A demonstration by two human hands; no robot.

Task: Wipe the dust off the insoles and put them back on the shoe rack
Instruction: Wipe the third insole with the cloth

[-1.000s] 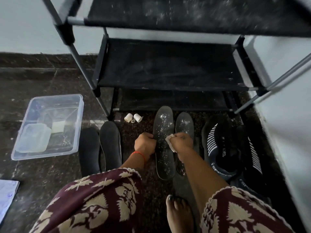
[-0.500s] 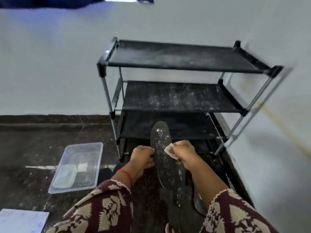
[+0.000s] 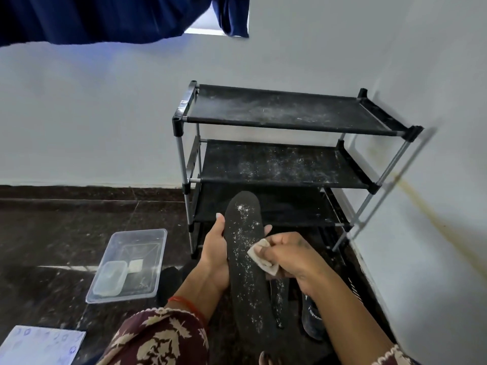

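I see the clear tub on the floor, then my left hand gripping the dusty insole upright before the shoe rack, right hand pinching what looks like a cloth against it.

Pale walls meet in a corner above a dark speckled stone floor; a dark blue curtain partly covers a bright window.

I held the long black dust-flecked insole in front of me, my left hand on its left edge, my right hand pressing a small pale cloth to its right. Behind stood the black three-tier metal-framed shoe rack; the clear rectangular plastic tub lay left on the floor.
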